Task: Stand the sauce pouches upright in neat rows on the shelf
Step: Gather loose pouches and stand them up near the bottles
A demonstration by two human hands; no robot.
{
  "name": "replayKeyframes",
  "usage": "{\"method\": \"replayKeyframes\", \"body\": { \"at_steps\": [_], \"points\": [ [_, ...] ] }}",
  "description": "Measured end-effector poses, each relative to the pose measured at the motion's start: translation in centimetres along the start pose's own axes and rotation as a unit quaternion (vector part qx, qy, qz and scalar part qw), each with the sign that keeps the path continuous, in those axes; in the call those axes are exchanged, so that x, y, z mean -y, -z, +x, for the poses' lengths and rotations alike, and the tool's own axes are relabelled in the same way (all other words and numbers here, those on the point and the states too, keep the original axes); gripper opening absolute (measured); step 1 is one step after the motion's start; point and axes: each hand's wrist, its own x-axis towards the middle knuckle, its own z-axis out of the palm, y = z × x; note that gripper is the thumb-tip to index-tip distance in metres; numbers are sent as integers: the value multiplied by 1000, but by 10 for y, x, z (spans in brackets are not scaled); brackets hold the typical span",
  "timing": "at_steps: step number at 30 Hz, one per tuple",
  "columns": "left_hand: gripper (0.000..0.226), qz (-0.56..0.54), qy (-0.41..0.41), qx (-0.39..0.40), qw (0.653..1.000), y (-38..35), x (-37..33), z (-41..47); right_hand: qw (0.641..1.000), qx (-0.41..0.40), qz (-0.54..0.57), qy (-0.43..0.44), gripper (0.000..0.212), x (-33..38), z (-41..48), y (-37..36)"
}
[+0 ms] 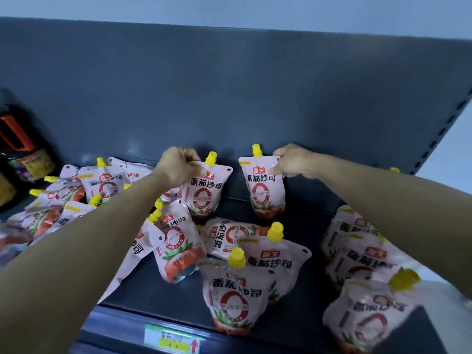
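Mid-frame, the left hand (178, 166), fingers curled, pinches the top corner of the left pouch (204, 194) and the right hand (293, 162) likewise the right pouch (265, 194), standing both at the back of the shelf (158, 290); next, I judge, square them, then release.

left hand (178, 166) pinching centre pouch (204, 194), right hand (293, 162) pinching right pouch (263, 191)

Dim, cool blue cast. Soft light from above and in front. Faint shadows on the back panel (229, 85) behind the left rear pouch (204, 192) and right rear pouch (264, 190). Mild sheen on the pouch fronts. Heavy wide-angle bending at the edges, and the panel top bows. Frame sides and price label (173, 339) are soft and smeary.
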Motion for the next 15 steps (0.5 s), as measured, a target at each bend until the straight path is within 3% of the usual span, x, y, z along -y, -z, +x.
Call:
{"method": "replayKeyframes", "body": {
  "at_steps": [1,5,12,15],
  "points": [
    [26,-4,-5,8,1000,-2,-2,1,999,-7,-37,-4,10,-1,-2,3],
    [28,-20,-48,38,998,-15,-23,1,981,-48,-185,-25,32,-8,-7,8],
    [27,-62,-87,87,991,-53,-49,4,969,-85,-220,-69,22,-26,-19,21],
    [31,-94,-90,96,987,-70,-56,3,967,-102,-225,-68,27,-32,-21,25]
  ]
}}
